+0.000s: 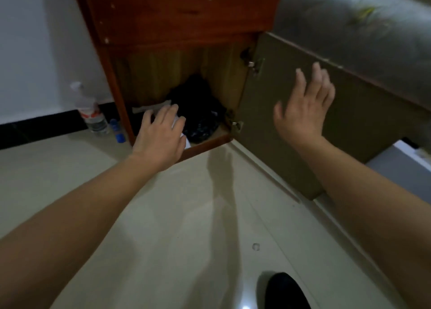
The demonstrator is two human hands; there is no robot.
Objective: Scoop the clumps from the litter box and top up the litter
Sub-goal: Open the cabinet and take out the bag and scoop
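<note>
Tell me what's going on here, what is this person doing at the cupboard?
A person is at a low wooden cupboard whose door stands swung open to the right. The left hand reaches into the bottom compartment, fingers spread, next to a dark bundle; it does not appear to grip anything. The right hand is open in front of the door's inner face; whether it touches cannot be told. A plastic bottle stands on the floor left of the cupboard. Nothing for the litter job is in view.

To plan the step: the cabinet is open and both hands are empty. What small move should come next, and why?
Probably the left hand should close on the black bag just ahead of it; the right hand hovers open by the open door.
</note>
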